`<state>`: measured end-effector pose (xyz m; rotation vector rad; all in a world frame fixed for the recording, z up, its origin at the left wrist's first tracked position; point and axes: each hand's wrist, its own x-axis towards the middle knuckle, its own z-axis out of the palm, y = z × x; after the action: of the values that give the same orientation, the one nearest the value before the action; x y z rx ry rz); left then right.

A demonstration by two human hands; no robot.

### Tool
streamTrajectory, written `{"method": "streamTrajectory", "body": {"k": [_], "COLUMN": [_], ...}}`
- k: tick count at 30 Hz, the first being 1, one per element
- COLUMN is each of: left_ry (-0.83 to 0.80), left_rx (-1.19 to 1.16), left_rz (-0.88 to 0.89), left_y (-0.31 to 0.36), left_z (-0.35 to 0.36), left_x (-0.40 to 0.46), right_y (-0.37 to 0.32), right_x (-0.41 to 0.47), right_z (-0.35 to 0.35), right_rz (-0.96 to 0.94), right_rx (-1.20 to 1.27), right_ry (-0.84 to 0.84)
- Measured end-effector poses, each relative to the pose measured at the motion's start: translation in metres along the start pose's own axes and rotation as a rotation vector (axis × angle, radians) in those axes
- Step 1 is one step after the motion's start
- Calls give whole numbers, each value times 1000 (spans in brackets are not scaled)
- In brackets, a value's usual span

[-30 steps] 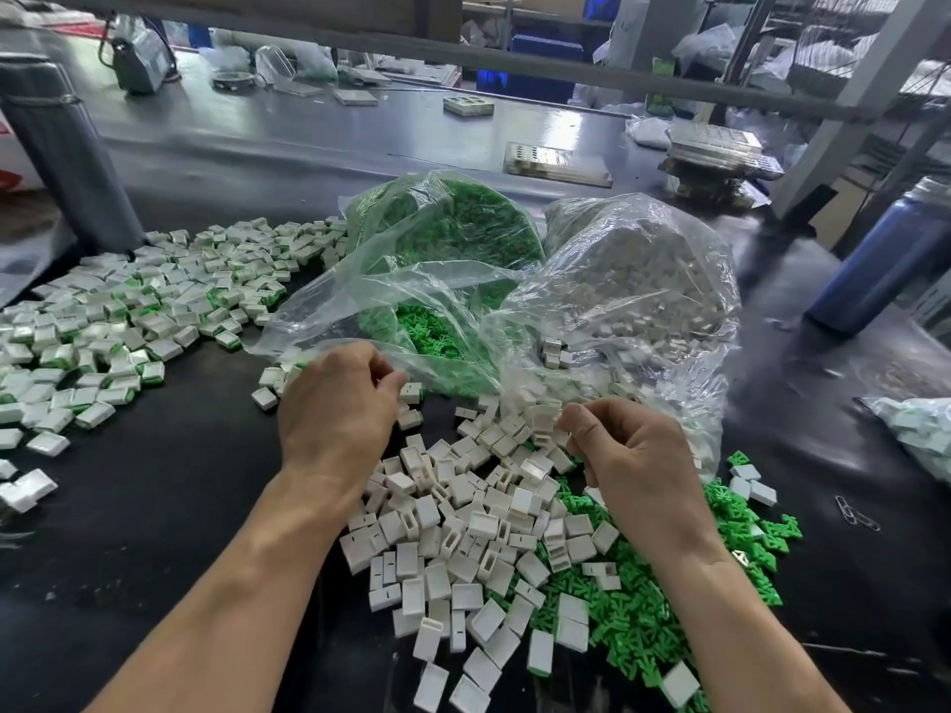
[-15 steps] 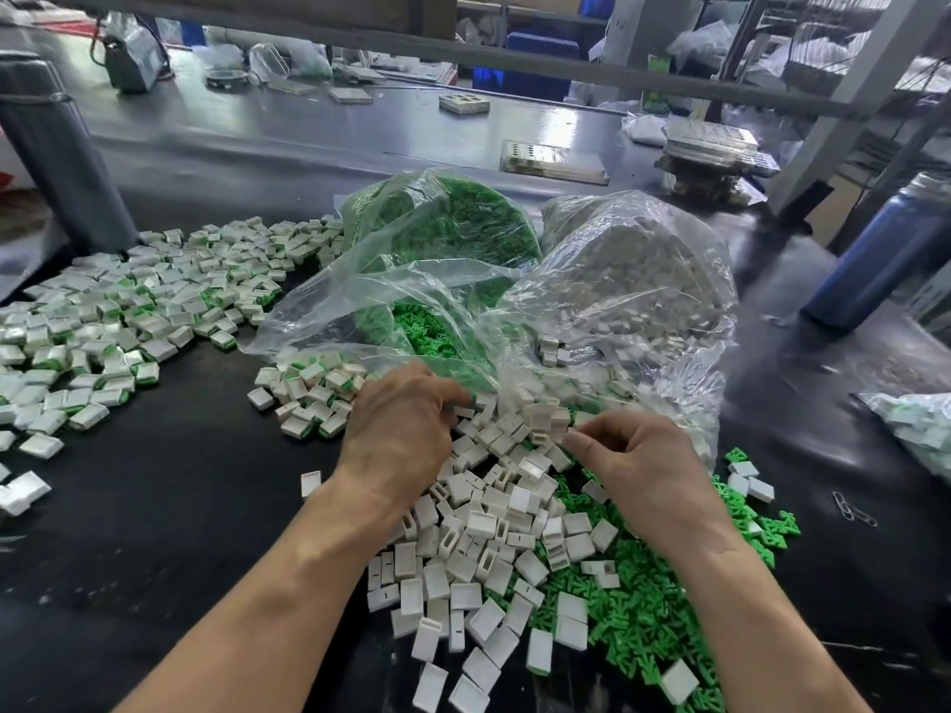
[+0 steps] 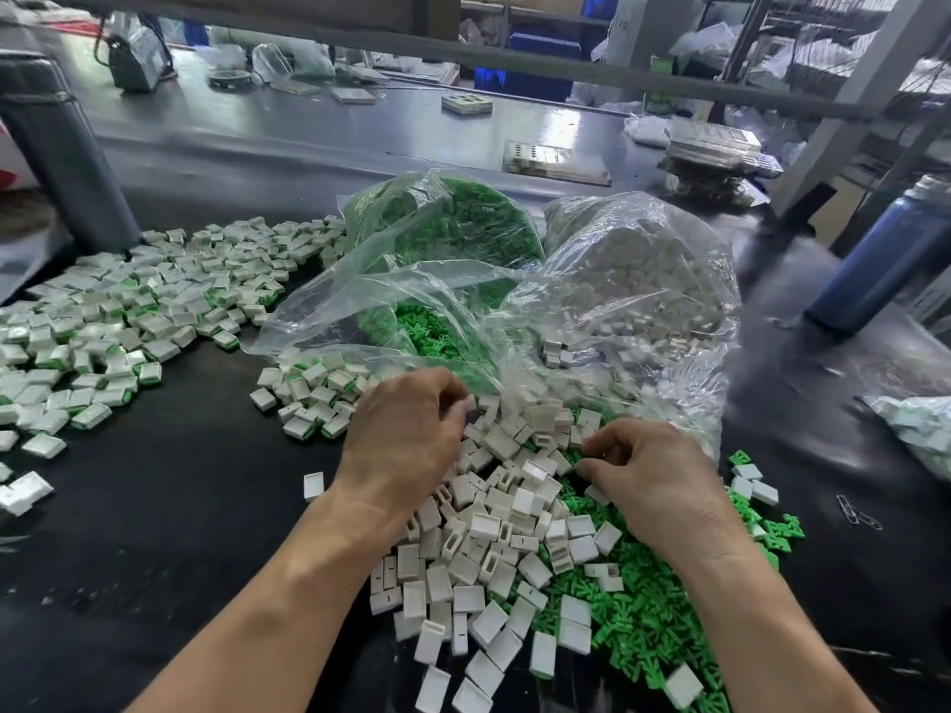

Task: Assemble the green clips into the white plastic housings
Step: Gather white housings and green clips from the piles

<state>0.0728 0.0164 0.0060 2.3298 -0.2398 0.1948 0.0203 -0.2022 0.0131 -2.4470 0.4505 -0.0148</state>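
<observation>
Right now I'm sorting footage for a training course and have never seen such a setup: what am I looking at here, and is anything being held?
There is no machine here. A person wears a camera on the head, so the single view looks forward and down at their own two bare hands over a dark table. In front of them lie a heap of white housings and, to its right, a heap of green clips. Behind stand two clear bags, one of clips and one of housings. At the left lies a spread of finished pieces, white with green showing. The left hand and the right hand have curled fingers reaching into the heaps; whether they hold a piece is hidden.
</observation>
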Motion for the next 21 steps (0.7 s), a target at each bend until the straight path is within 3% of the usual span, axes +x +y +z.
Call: {"method": "streamTrajectory", "body": {"k": [12, 21], "left_ry": [-41, -76], "left_rx": [-529, -644], "left_rz": [-76, -85], "left_y": [-2, -1], "left_z": [-2, -2], "left_x": [3, 0], "right_y": [-2, -2], "right_x": [-2, 0], "right_z": [2, 5], "right_rz": [-42, -76], "right_rx": [-44, -52], "right_ry": [31, 65]}}
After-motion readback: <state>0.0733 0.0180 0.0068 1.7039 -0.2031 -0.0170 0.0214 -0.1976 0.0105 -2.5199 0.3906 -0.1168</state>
